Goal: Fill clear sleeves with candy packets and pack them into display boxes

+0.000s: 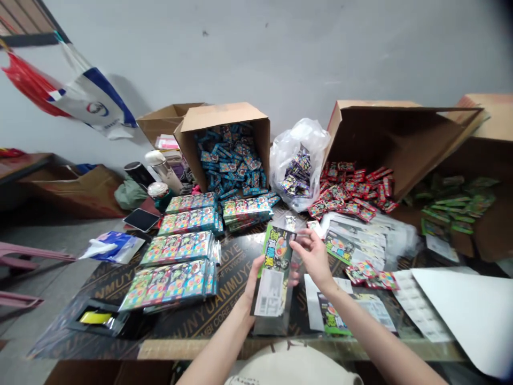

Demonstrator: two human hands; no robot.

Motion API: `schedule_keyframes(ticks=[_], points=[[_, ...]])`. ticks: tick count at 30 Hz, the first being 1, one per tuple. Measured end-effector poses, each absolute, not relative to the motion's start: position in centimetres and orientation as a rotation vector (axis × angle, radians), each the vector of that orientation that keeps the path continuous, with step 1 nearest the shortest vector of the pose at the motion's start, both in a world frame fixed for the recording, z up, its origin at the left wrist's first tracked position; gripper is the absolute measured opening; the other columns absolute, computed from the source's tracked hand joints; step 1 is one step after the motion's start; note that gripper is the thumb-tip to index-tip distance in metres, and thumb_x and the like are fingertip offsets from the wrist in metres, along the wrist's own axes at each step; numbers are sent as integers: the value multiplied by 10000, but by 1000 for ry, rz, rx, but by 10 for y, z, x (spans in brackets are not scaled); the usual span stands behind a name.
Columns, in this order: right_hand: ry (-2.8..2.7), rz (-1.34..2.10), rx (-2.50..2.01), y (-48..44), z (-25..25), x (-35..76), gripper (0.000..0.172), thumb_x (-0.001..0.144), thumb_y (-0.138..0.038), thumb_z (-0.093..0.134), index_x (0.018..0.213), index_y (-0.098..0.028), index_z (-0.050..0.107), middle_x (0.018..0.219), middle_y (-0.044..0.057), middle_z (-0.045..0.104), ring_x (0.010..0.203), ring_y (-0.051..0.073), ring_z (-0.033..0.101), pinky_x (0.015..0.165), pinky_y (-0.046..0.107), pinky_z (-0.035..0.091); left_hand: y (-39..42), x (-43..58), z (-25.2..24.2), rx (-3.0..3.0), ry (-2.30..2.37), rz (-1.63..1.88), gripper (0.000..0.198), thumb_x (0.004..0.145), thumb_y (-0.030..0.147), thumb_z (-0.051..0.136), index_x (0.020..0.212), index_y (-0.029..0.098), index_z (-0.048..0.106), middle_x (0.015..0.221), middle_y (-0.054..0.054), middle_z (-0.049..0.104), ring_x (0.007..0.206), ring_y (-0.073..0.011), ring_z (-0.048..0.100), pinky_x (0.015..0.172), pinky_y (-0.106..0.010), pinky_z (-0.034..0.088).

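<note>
My left hand (251,289) and my right hand (313,258) hold a green printed packet (274,251) upright above a black plywood table (236,267). It sits in clear plastic, with a white label on its lower half. My left hand grips its lower left edge, and my right fingertips pinch its upper right side. Stacks of colourful foil-packed strips (172,283) lie to the left of my hands. Loose printed sheets (352,246) lie just beyond my right hand.
An open cardboard box (228,160) spills blue packets. A clear plastic bag (298,166) holds dark foil packets. Red packets (348,192) spread from a tipped box (393,139), with green packets (452,206) to the right. A white board (460,315) lies at the front right.
</note>
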State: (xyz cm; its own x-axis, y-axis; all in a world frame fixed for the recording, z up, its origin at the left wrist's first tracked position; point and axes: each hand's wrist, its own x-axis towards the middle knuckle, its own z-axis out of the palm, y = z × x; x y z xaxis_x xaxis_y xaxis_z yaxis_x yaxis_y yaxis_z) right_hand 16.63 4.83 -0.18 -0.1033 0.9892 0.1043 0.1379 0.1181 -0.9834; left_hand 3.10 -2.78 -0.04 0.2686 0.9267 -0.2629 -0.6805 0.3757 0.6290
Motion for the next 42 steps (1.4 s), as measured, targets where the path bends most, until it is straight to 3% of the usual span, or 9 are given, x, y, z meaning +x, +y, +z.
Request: schedule_keyframes(ticks=[4, 11, 14, 19, 24, 28, 31, 34, 42], points=[[-1623, 659, -1151, 45, 3, 177, 471, 696, -354, 649, 1105, -229, 451, 1044, 79, 539, 961, 222, 508, 901, 386, 375, -39, 26, -13, 478, 788, 1133, 579, 708, 527, 499, 1098, 106, 576, 1051, -134, 626, 858, -210, 593, 733, -293, 438], [-1940, 1003, -1000, 47, 9, 181, 233, 673, -364, 679, 741, -199, 528, 692, -1, 511, 678, 158, 491, 656, 280, 408, -39, 17, -25, 695, 879, 970, 630, 587, 436, 638, 1138, 139, 561, 960, -99, 648, 853, -218, 575, 728, -301, 419], [-2160, 1097, -842, 49, 13, 187, 237, 654, -376, 698, 651, -188, 552, 691, 10, 533, 717, 169, 492, 692, 290, 401, -39, 12, -17, 748, 844, 962, 677, 552, 349, 685, 1186, 172, 527, 1083, -93, 608, 976, -250, 538, 780, -325, 416], [-2497, 1266, -732, 49, 21, 197, 338, 622, -379, 719, 902, -214, 624, 834, 29, 589, 928, 230, 465, 822, 336, 381, -43, 14, -4, 820, 834, 1014, 599, 558, 232, 711, 1134, 151, 571, 1072, -79, 622, 1014, -240, 530, 931, -344, 333], [-2300, 1444, -733, 53, 17, 194, 667, 581, -350, 751, 1188, -252, 492, 863, 9, 582, 845, 197, 511, 809, 322, 401, -45, 19, 0, 804, 892, 979, 383, 663, 263, 633, 1021, 126, 631, 929, -65, 667, 852, -205, 584, 812, -298, 398], [-1697, 1411, -932, 51, 0, 186, 760, 595, -332, 750, 1259, -296, 381, 949, 6, 566, 916, 174, 526, 864, 318, 386, -46, 15, -4, 645, 999, 1057, 317, 656, 266, 630, 947, 139, 637, 783, -33, 673, 685, -165, 587, 691, -274, 434], [-1480, 1617, -954, 43, -14, 179, 559, 650, -407, 697, 1150, -259, 497, 1028, 38, 575, 978, 192, 524, 854, 326, 397, -47, 13, -9, 548, 1048, 1064, 344, 652, 309, 630, 952, 141, 614, 761, -38, 668, 657, -174, 588, 639, -280, 441], [-1506, 1888, -833, 33, -20, 174, 325, 738, -445, 604, 902, -165, 614, 839, 33, 613, 787, 168, 558, 766, 309, 427, -48, 13, -12, 593, 1152, 1104, 321, 667, 343, 623, 913, 138, 611, 781, -36, 661, 694, -173, 585, 659, -270, 437], [-1404, 1926, -877, 30, -15, 168, 296, 748, -429, 595, 866, -158, 578, 741, -1, 597, 620, 106, 523, 551, 203, 416, -40, 6, -5, 1208, 1402, 1108, 350, 795, 397, 500, 592, 113, 529, 570, 12, 512, 546, -93, 438, 535, -203, 347]])
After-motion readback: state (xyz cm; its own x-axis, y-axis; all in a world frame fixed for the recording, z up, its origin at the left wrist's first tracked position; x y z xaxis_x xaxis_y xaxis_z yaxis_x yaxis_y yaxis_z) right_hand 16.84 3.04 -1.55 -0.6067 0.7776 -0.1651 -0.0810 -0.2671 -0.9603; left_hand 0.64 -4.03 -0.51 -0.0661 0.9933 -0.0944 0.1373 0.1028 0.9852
